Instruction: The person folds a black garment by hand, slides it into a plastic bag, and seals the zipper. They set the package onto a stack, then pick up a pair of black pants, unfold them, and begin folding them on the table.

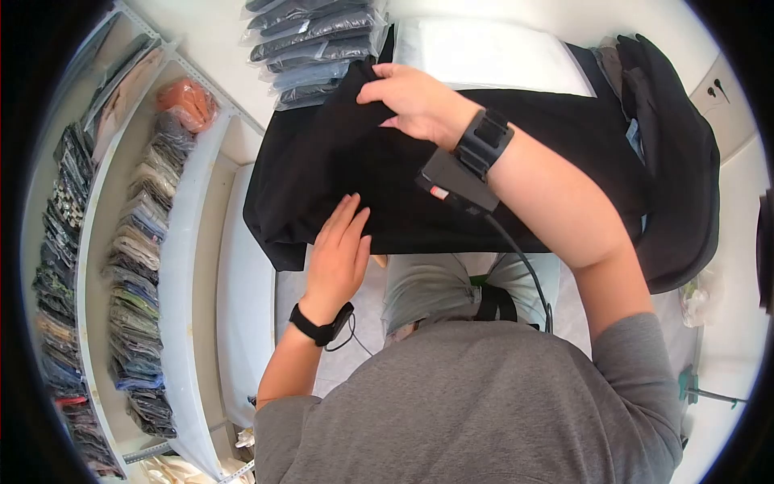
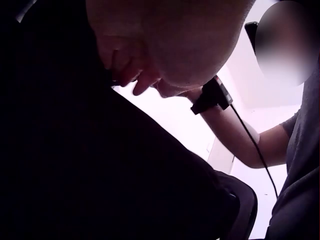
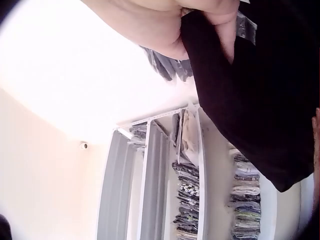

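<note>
A large piece of black fabric (image 1: 484, 202) lies spread across the work surface in front of the person, its far left corner lifted. At that raised corner, the right hand (image 1: 419, 101) pinches the fabric between thumb and fingers. In the right wrist view, the black fabric (image 3: 235, 90) hangs in a fold from the right hand (image 3: 155, 20). Lower down, near the front left edge, the left hand (image 1: 339, 250) rests on the fabric with its fingers extended. The left wrist view is mostly dark, with the left hand (image 2: 170, 45) beside the fabric.
Bagged, folded clothes (image 1: 314, 48) are stacked at the back left. A white plastic-wrapped sheet (image 1: 492, 56) lies behind the fabric. More dark garments (image 1: 645, 89) are heaped on the right. Shelves (image 1: 181, 266) of bagged clothes stand at left. A cable (image 1: 524, 262) trails from the right wrist device.
</note>
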